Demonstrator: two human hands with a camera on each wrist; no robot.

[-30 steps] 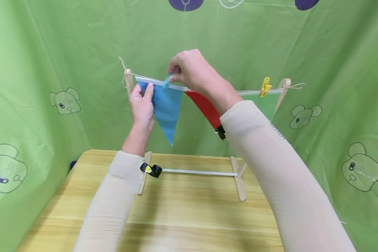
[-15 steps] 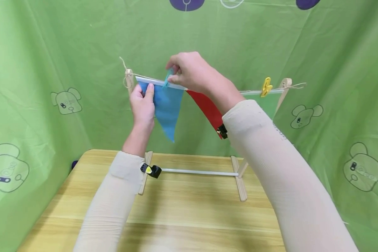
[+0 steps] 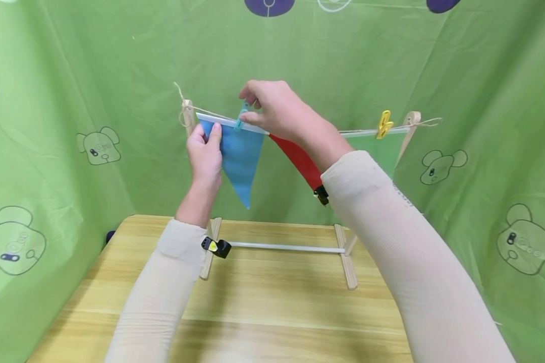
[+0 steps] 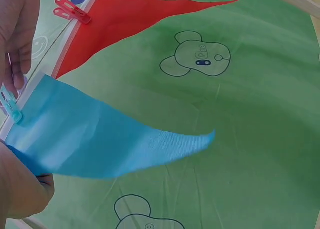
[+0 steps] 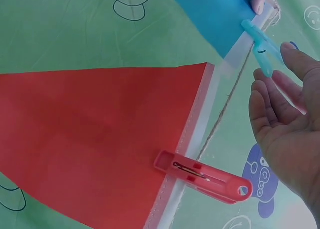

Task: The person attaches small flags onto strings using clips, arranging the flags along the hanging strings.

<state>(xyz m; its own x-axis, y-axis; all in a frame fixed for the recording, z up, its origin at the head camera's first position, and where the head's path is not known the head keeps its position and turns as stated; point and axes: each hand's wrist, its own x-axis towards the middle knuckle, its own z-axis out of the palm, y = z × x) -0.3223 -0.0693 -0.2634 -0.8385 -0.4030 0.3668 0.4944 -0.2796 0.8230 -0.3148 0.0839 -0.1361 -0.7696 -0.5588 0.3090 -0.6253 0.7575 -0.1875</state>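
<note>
My left hand (image 3: 205,156) pinches the blue pennant (image 3: 242,156) near the left end of its white top band, thumb in front. A light blue clothespin (image 5: 260,41) sits across that band, its jaws on the edge. My right hand (image 3: 277,108) is at the clothespin's handles, thumb and fingers spread apart around them. In the right wrist view the handles stand apart between thumb and fingertips. The twine (image 5: 227,99) runs along the band. Beside it hangs a red pennant (image 5: 100,134) with a red clothespin (image 5: 210,181) on its band.
A yellow clothespin (image 3: 383,125) holds a green pennant (image 3: 386,151) at the right. The twine is tied to two wooden posts, the right post (image 3: 411,121) beyond the green pennant. A white rod (image 3: 286,247) joins the stand's feet on the wooden table (image 3: 295,312).
My right hand's fingers have loosened and spread from the light blue clothespin, which stays on the blue pennant's band. The band has dipped slightly below the twine at the left. My left hand keeps its pinch.
</note>
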